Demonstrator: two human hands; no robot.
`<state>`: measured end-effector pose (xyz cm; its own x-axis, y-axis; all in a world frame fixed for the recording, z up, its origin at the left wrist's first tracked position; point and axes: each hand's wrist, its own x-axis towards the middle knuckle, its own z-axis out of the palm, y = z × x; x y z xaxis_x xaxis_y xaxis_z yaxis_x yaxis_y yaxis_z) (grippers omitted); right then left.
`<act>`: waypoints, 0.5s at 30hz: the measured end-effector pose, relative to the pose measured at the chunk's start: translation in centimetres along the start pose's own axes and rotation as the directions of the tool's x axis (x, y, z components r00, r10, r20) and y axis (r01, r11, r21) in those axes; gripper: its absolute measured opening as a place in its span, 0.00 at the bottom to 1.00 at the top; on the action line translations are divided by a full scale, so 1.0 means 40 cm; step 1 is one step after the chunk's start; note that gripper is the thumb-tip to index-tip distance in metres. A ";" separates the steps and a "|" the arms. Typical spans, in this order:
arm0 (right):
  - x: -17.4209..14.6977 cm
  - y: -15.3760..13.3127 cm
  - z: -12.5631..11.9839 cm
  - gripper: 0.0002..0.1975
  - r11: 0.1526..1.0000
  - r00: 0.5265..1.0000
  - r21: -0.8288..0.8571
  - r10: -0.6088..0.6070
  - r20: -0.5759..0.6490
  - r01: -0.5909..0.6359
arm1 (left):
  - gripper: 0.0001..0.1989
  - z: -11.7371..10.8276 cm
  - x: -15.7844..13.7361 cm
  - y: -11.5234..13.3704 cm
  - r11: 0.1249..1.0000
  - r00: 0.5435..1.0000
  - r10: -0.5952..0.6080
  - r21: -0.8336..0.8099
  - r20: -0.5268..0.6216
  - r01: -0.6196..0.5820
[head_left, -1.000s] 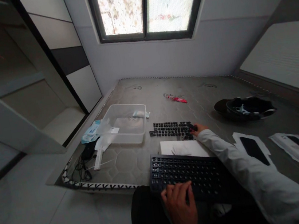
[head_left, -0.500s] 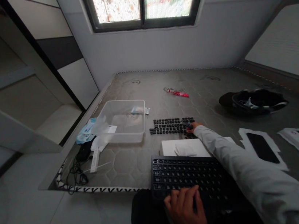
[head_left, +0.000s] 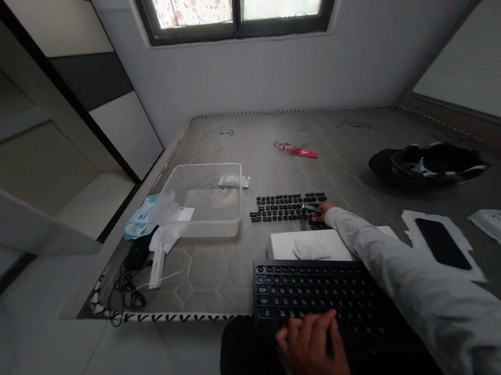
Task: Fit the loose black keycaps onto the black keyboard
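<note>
Steadying the keyboard [head_left: 307, 287], lower centre, seemingly against sliding, my left hand [head_left: 317, 351] rests with fingers curled, grip unclear; my right hand [head_left: 326, 211] pinches a slim dark object [head_left: 312, 209] by laid-out keycaps [head_left: 276, 208].

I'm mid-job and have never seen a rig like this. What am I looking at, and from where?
No machine here: these are a person's bare hands, seen by one head-worn camera looking forward and down. The left hand touches the near edge of a dark keyboard, which seems to lie across the lap. The right hand holds a small dark tool by rows of loose black keycaps. They lie on a grey padded surface, along with a white box, a clear plastic bin, a red item and a dark brimmed hat. The tool's exact type is too small to tell.
</note>
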<state>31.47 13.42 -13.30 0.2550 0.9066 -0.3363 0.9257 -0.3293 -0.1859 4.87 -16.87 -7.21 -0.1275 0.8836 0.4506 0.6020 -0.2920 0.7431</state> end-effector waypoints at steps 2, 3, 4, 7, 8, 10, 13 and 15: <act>0.000 -0.001 0.001 0.09 1.000 1.000 0.001 0.001 0.017 -0.001 | 0.11 0.000 -0.001 -0.003 1.000 1.000 0.005 0.002 0.007 -0.005; 0.001 0.000 0.001 0.09 1.000 1.000 0.004 0.001 0.022 -0.001 | 0.10 0.000 -0.002 -0.005 1.000 1.000 0.007 0.008 0.012 -0.007; 0.001 0.000 0.002 0.09 1.000 1.000 0.008 0.000 0.026 -0.001 | 0.10 0.000 -0.002 -0.006 1.000 1.000 0.012 0.014 0.013 -0.012; 0.004 0.002 0.006 0.09 1.000 1.000 0.026 0.004 0.027 -0.005 | 0.11 0.001 -0.004 -0.009 1.000 1.000 0.019 0.023 0.008 -0.019; 0.005 0.004 0.007 0.09 0.999 1.000 0.033 0.005 0.025 -0.006 | 0.11 0.001 -0.004 -0.009 1.000 1.000 0.017 0.023 0.005 -0.017; 0.006 0.006 0.009 0.09 0.999 1.000 0.046 0.004 0.019 -0.005 | 0.11 0.002 -0.003 -0.007 0.999 1.000 0.020 0.028 0.001 -0.020; 0.007 0.007 0.009 0.08 0.998 1.000 0.064 -0.012 -0.001 0.012 | 0.11 0.002 -0.001 -0.006 0.999 1.000 0.029 0.034 -0.001 -0.029; 0.007 0.008 0.008 0.07 0.996 0.998 0.081 -0.044 -0.038 0.047 | 0.11 0.001 0.000 -0.005 0.999 1.000 0.029 0.028 0.003 -0.029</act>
<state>31.73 13.47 -13.75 0.2241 0.9296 -0.2925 0.9112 -0.3063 -0.2755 4.77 -16.81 -7.38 -0.1077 0.8757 0.4706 0.6274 -0.3073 0.7155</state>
